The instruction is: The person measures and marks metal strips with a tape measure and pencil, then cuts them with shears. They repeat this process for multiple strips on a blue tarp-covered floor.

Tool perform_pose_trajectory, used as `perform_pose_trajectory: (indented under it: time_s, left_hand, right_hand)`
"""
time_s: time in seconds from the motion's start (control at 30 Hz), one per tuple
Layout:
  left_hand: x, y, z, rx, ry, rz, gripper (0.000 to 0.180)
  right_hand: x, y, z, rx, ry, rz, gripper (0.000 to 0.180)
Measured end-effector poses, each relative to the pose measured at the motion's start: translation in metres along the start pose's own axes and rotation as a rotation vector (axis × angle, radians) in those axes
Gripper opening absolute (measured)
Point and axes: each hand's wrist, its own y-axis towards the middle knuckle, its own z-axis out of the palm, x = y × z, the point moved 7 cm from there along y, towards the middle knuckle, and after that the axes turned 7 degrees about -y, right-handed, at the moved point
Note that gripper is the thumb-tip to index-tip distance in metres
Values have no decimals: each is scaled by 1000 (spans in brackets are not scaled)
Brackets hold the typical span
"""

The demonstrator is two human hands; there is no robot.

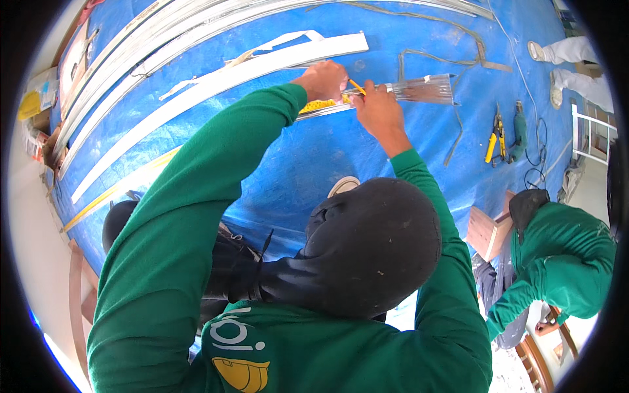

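My left hand (322, 78) is curled over a yellow tape measure (318, 105) and presses it onto a silver metal channel (422, 89) that lies on the blue tarp (314, 157). My right hand (376, 109) sits just right of it on the same channel. It pinches a yellow pencil (357, 86) whose tip points at the channel between the two hands. Both green sleeves reach up from the lower edge. A black hooded head (373, 242) hides the tarp below the hands.
Long white strips (216, 82) and metal rails (144, 46) lie across the upper left. Yellow-handled pliers (493, 145) and a green drill (519, 131) lie at the right. Another person in green (563, 259) crouches at the lower right. A standing person's legs (576, 52) show at the top right.
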Motion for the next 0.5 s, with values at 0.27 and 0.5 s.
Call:
perform_pose_trajectory:
  time_s: [0.27,0.5]
  left_hand:
    - [11,-20,5,-263,-244,-100,47]
    - [-7,21,-2,69,49,-9,48]
  right_hand:
    - [-7,-15,-19,19,59,69,56]
    - [-29,-61,-36,-60,1066,111,56]
